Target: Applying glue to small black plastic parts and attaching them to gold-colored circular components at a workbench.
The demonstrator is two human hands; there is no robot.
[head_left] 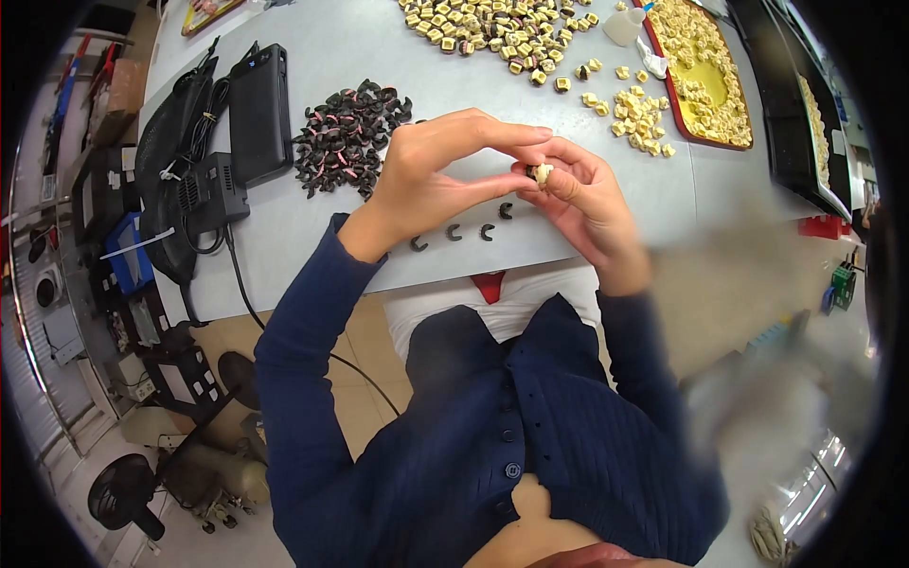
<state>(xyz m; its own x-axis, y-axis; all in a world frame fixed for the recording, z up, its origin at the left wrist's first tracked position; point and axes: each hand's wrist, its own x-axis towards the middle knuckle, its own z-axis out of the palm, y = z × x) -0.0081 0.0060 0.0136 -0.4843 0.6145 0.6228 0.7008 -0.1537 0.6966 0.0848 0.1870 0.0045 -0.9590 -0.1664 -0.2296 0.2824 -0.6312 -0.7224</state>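
Between my hands, above the near part of the table, is a small cream-and-black piece [540, 174], mostly covered by fingertips. My right hand [592, 199] pinches its cream side between thumb and fingers. My left hand [426, 175] reaches in from the left, its thumb tip pressed against the dark side and its fingers arched over, meeting the right fingers. Below the hands, several black C-shaped pieces [488, 232] lie spaced out near the table edge. A heap of black curved pieces [346, 137], some showing pink, sits left of my left hand.
Loose cream pieces [639, 121] lie at the right, beside a red-rimmed tray [705, 85] of similar pieces. Yellowish-and-dark assembled blocks [502, 33] cover the far middle. A white bottle [623, 26] stands by the tray. At left are a black box-like device [260, 114] and cables.
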